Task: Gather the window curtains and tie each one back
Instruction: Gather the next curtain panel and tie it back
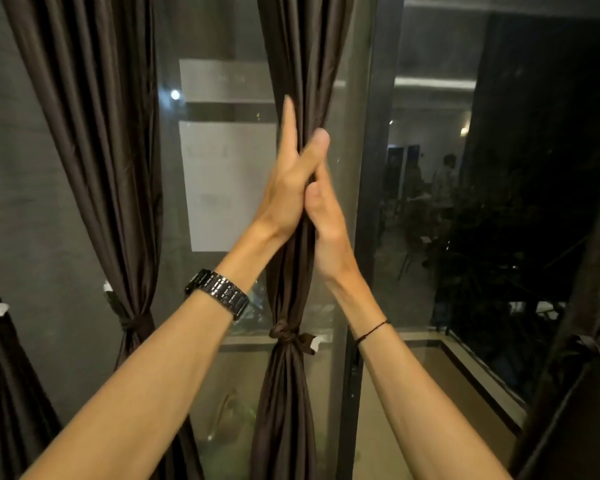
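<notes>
A dark brown middle curtain [291, 393] hangs gathered in front of the window, bound by a knotted brown tie [284, 332] below my hands. My left hand [288, 188], with a watch on its wrist, grips the gathered folds from the left, thumb across the front. Pressed against the same bundle from the right is my right hand [326, 223], whose fingers are hidden behind the fabric. A second curtain [94, 133] at the left is also gathered and held by a tie [136, 323].
A dark window frame post [371, 202] stands just right of the middle curtain. White papers [229, 185] stick to the glass between the curtains. More dark curtain fabric hangs at the far left edge [0, 393] and the far right edge [575, 375].
</notes>
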